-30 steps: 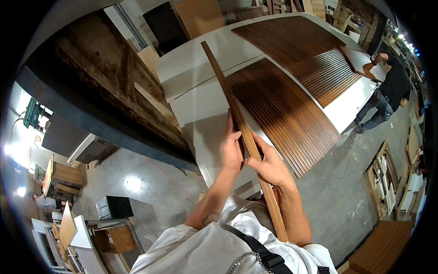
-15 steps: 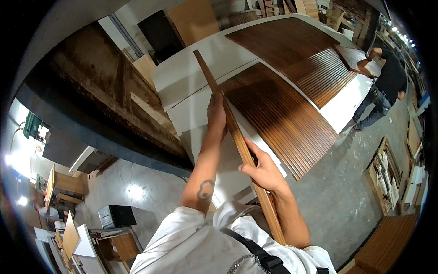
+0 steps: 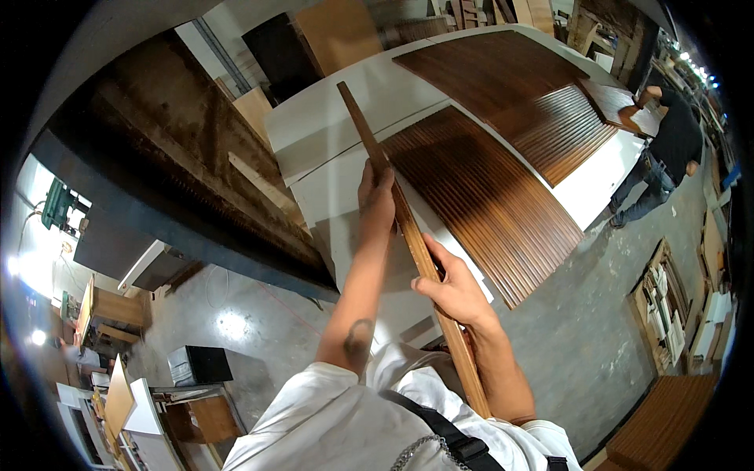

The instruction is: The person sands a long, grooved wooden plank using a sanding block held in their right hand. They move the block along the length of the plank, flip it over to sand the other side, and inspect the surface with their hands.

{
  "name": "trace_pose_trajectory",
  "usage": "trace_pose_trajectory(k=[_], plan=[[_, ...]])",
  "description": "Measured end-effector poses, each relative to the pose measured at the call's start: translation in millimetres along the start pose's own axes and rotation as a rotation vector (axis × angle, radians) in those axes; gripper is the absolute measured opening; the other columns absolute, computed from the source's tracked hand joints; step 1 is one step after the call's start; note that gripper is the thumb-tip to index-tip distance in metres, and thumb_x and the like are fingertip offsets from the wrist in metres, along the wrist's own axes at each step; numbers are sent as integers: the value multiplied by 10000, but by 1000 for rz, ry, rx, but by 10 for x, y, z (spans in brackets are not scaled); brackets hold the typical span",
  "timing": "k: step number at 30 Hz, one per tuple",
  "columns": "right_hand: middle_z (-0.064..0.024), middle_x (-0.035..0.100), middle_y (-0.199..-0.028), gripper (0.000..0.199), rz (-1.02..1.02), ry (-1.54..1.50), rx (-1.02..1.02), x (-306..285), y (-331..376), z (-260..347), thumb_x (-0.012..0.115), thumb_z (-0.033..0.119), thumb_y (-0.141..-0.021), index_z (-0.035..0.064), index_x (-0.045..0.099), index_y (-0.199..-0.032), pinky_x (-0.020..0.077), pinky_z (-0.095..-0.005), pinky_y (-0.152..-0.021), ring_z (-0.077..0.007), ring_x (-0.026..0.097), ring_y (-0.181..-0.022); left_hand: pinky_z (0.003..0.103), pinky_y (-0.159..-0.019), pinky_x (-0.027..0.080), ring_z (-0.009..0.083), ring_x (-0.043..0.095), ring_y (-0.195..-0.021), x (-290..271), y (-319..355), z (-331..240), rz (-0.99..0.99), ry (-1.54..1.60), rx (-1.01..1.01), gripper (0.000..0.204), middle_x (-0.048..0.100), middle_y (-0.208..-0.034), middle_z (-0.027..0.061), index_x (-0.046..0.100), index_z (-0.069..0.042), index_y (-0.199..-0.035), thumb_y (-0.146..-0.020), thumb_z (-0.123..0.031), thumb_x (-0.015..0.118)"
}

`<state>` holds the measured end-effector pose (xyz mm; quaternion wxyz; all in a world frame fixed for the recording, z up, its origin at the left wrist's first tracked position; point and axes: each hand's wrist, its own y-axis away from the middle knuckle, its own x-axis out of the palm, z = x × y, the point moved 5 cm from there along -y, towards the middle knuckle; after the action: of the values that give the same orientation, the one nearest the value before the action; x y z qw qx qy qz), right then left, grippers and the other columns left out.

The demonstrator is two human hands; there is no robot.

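Note:
I hold a long, narrow wooden slat [image 3: 408, 228] edge-up over a white worktable [image 3: 334, 184]. My left hand [image 3: 376, 196] is stretched forward and closed around the slat about halfway along it. My right hand [image 3: 452, 286] grips the same slat nearer my body. The slat's far end points toward the back of the table. Just right of the slat lies a dark brown ribbed wooden panel [image 3: 483, 192] flat on the table.
A second dark ribbed panel [image 3: 518, 94] lies on the table farther back. Another person in dark clothes [image 3: 667, 145] stands at the table's right end. Rough timber beams [image 3: 181, 149] run along the left. Stacked boards [image 3: 664, 424] and frames sit on the concrete floor at right.
My left hand has slid forward along the slat, away from my right hand, with the arm now extended. My right hand keeps its grip near my body.

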<state>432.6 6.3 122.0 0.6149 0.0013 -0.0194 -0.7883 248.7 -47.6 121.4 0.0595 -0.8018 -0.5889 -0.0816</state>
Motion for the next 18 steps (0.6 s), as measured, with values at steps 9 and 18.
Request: trace_pose_trajectory(k=[9, 18], plan=[[-248, 530, -1413, 830, -31, 30, 30, -11, 27, 14, 700, 126, -769, -133, 351, -1476, 364, -317, -1113, -273, 506, -1317, 353, -947, 447, 241, 575, -1088, -126, -295, 23, -75, -179, 31, 523, 619, -1229, 146, 542, 36, -1326, -1004, -371, 605], [-227, 616, -1265, 856, -73, 116, -25, 13, 39, 29, 713, 164, -764, -123, 350, -1484, 452, -295, -986, -239, 601, -1124, 370, -1056, 411, 295, 542, -1242, -169, -847, 34, -22, -197, -76, 646, 550, -1397, 199, 420, 46, -1472, -1005, -367, 591]])
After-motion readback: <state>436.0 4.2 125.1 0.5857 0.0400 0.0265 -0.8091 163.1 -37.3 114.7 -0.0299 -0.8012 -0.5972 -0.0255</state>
